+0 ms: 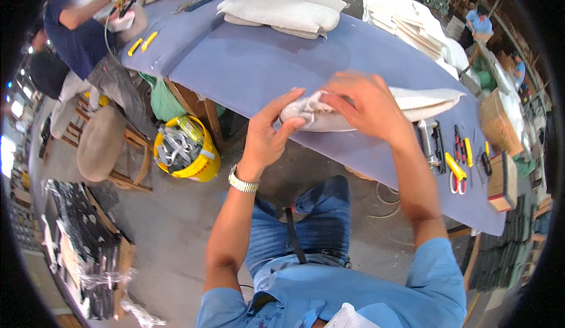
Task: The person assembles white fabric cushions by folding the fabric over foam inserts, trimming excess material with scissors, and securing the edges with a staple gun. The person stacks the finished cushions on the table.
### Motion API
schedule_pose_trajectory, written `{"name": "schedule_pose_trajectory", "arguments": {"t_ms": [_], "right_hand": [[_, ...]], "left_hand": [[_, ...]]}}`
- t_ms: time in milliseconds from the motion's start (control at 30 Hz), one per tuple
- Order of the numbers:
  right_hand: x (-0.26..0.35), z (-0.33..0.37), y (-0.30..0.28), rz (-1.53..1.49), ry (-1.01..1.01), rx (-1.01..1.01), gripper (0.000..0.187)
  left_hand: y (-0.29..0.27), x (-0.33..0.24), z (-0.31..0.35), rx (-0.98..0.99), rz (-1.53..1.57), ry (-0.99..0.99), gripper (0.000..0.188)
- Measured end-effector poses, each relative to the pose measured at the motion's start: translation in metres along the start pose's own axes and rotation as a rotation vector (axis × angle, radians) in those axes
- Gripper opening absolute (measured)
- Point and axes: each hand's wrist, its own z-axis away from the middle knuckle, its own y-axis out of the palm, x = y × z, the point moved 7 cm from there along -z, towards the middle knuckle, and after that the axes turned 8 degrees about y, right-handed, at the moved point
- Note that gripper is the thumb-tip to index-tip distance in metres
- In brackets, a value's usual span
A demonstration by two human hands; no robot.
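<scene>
A long pad covered in off-white fabric (426, 101) lies along the near edge of the blue-grey table, with its bunched left end in front of me. My left hand (268, 129) is closed round that end, thumb below and fingers above. Fingers of my right hand (371, 105) pinch the gathered fabric from the top, and the hand hides the pad's middle. Beyond both hands lies a stack of similar off-white pads (282, 11).
Right of my right arm lie a yellow-handled cutter (455, 166), red-handled scissors (457, 184) and a stapler-like metal tool (428, 142). A yellow bucket of scraps (188, 151) and a stool (103, 142) stand left. A co-worker (82, 34) is at the table's far left.
</scene>
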Motion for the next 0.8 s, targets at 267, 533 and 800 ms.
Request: {"name": "schedule_pose_trajectory", "arguments": {"t_ms": [267,533,800], "right_hand": [[-0.03,-0.044,0.013,-0.014,0.141,-0.093,0.029],[-0.05,-0.019,0.025,-0.053,0.245,-0.185,0.026],[-0.066,0.03,0.13,0.204,0.167,0.178,0.08]], "left_hand": [[-0.025,0.026,-0.048,0.182,-0.025,-0.216,0.048],[-0.019,0.077,-0.077,0.024,-0.007,-0.194,0.046],[-0.024,0.145,-0.035,-0.289,0.026,-0.371,0.056]]}}
